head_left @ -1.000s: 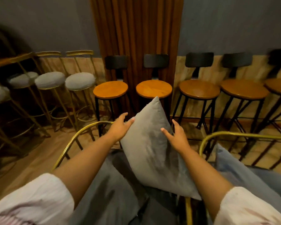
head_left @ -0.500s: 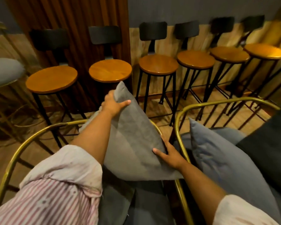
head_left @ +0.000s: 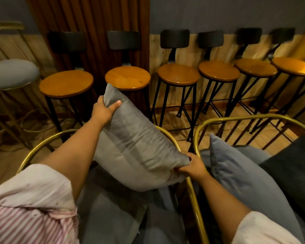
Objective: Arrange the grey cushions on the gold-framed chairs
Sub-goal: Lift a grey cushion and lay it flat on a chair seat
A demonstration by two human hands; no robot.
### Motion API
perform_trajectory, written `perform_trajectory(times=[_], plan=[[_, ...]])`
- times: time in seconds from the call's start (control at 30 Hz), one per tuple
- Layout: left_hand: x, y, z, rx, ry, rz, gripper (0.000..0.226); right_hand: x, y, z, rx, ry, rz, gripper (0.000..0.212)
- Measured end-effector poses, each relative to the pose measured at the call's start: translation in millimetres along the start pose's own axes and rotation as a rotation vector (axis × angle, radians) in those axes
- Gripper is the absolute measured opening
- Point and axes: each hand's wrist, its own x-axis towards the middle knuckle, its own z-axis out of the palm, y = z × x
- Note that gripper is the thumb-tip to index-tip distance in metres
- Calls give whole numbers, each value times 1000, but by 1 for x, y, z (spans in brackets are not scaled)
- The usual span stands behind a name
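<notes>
A grey cushion [head_left: 137,147] is held tilted over the left gold-framed chair [head_left: 35,148], one corner pointing up. My left hand [head_left: 105,110] pinches that top corner. My right hand [head_left: 192,166] grips the cushion's lower right corner, just above the chair's gold rail. The chair's dark grey seat pad [head_left: 116,212] lies under the cushion. A second gold-framed chair [head_left: 239,118] stands to the right with a blue-grey cushion [head_left: 243,178] leaning upright in it.
A row of several black-legged stools with round wooden seats [head_left: 179,73] lines the far wall. A gold stool with a grey padded seat [head_left: 11,73] stands at the left. A dark cushion [head_left: 292,166] fills the right edge. The floor is wood.
My right hand went from lying flat on the cushion's lower edge to gripping its lower right corner. My left hand keeps hold of the top corner. The view tilted slightly.
</notes>
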Motion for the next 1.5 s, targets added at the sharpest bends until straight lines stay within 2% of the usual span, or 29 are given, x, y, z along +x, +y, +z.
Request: perform_trajectory(times=[0.07,0.17,0.3,0.37,0.47,0.63,0.73,0.8,0.87,0.93,1.0,1.1,1.13,1.23,1.27,1.37,1.47,1.5], plan=[[-8,15,-20,-16,82,2,84,12,-23,-20,-8,40,-44,73],[-26,46,-61,-48,239,69,73,25,-78,-57,11,21,-84,61],[-44,60,-123,-21,369,38,84,38,-152,-83,110,-47,-96,57],[-53,57,-149,-20,417,-23,81,41,-180,-80,156,-50,-115,56],[-65,37,-171,10,461,-107,78,44,-193,-56,261,-34,-124,66],[-92,-46,-162,-9,428,-319,82,39,-143,30,515,-10,15,70],[-92,-71,-148,-9,396,-301,83,36,-105,65,644,33,84,61],[-86,-76,-141,-76,374,-271,78,40,-90,74,741,55,112,84],[-78,-79,-135,-164,345,-262,66,46,-79,78,723,37,112,109],[-76,-82,-133,-239,350,-247,57,43,-69,83,670,-51,122,117],[-72,-93,-133,-299,323,-238,65,41,-53,94,678,-115,149,119],[-79,-124,-130,-268,133,-215,74,44,-29,108,704,-112,215,137],[-85,-137,-127,-226,73,-222,85,46,-20,112,708,-126,219,138],[-105,-175,-118,-77,-11,-355,139,45,1,121,717,-174,301,136],[-110,-185,-116,-70,-24,-394,148,42,7,124,717,-191,317,135],[-119,-190,-113,-72,-25,-439,152,25,12,135,692,-226,326,136],[-125,-173,-111,-58,31,-398,142,9,7,137,669,-177,274,123],[-125,-165,-111,-65,52,-376,137,5,3,132,650,-142,245,125]])
